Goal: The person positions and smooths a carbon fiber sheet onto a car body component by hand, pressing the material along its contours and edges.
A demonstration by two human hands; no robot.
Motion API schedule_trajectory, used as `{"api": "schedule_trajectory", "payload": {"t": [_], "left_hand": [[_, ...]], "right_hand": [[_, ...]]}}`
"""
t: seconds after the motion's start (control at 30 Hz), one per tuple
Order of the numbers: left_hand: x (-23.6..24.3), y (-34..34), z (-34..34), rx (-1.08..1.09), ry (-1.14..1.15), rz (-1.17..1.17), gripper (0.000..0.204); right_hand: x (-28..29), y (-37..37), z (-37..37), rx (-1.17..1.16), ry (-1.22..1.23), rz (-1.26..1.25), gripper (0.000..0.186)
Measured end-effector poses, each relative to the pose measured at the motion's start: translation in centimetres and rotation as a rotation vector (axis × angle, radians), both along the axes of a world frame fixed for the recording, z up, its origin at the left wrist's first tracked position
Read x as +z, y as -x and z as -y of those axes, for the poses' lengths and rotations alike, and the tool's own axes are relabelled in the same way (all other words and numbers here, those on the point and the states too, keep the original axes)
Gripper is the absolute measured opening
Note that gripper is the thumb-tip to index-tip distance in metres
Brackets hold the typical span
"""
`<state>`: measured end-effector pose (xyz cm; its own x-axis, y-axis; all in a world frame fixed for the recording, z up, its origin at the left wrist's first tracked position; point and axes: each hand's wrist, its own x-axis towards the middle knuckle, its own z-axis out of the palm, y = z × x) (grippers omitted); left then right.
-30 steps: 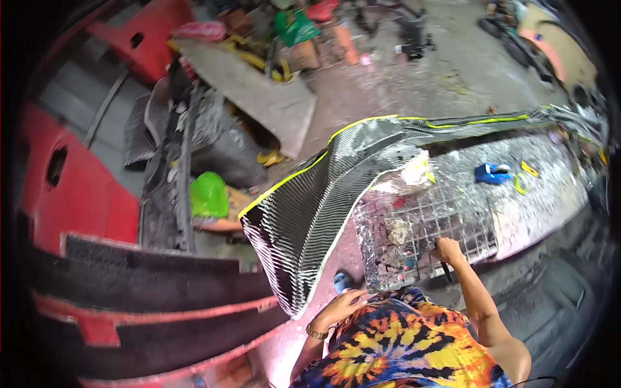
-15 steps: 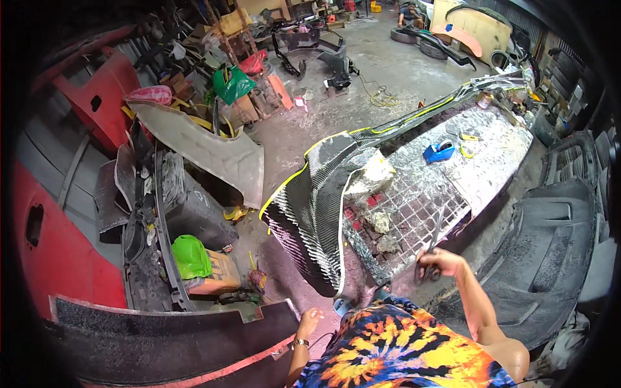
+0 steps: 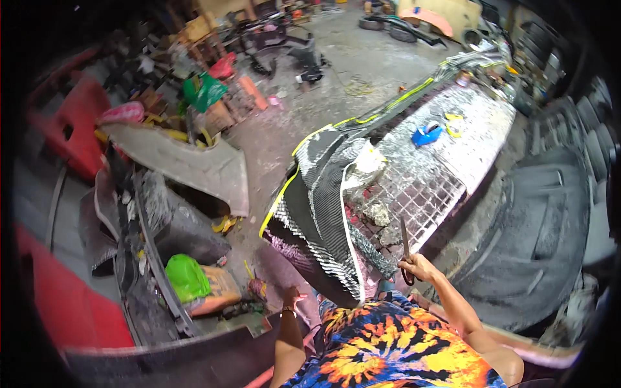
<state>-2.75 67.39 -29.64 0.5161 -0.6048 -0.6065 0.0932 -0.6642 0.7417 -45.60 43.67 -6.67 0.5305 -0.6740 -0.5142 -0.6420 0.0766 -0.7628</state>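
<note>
My right hand (image 3: 419,266) is closed round the handles of a pair of scissors (image 3: 405,242). Their long blades point up and away, over the near edge of the mesh-topped work table (image 3: 432,205). My left hand (image 3: 293,298) hangs low beside my body, holding nothing, its fingers loosely apart as far as the shadow shows. In front of me, a large car bumper (image 3: 323,187) covered in black-and-silver woven cloth stretches along the table's left side. Yellow tape runs along its far edge, and a pale strip edges its near side.
A blue object (image 3: 427,134) and yellow tape rolls (image 3: 454,126) lie on the table. Dark moulded panels (image 3: 530,239) stand at the right. At the left are a grey fender (image 3: 187,161), red panels (image 3: 71,297) and a green bag (image 3: 186,278). A dark panel (image 3: 168,365) lies close behind my left arm.
The view has turned and shifted, so the surroundings sit further left. My right hand has moved left with the scissors, nearer the bumper. My left hand has lowered slightly towards my side.
</note>
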Motion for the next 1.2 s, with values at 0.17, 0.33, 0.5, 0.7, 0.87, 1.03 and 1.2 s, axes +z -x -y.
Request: {"api": "schedule_trajectory", "payload": {"t": [0.17,0.33,0.5,0.7,0.87,1.03,1.2], "left_hand": [[-2.1,-2.4,4.4,-0.316,-0.012,-0.135,0.031],[-3.0,-4.5,4.3,-0.525,-0.089,-0.221,0.029],[-6.5,-10.6,-2.3,-0.395,-0.300,-0.290,0.027],[-5.7,-14.5,4.2,-0.415,-0.321,-0.278,0.025],[-6.6,-21.1,10.8,-0.558,-0.245,-0.211,0.030],[-1.0,-22.2,23.5,-0.690,-0.076,-0.216,0.025],[-0.9,-28.7,28.6,-0.959,-0.155,-0.101,0.040]], "right_hand": [[-1.8,-3.5,-6.3,-0.664,0.318,0.067,0.031],[-2.5,-2.7,-9.4,-0.932,0.433,0.145,0.018],[-4.4,-2.5,-10.5,-1.145,0.462,0.184,0.015],[-7.5,0.1,-12.6,-1.405,0.421,0.410,0.019],[-8.5,-1.3,-13.8,-1.490,0.521,0.320,0.020],[-10.7,-4.3,-18.7,-1.866,0.691,0.195,0.023],[-9.9,-15.7,-23.6,-2.267,0.442,0.559,0.020]]}}
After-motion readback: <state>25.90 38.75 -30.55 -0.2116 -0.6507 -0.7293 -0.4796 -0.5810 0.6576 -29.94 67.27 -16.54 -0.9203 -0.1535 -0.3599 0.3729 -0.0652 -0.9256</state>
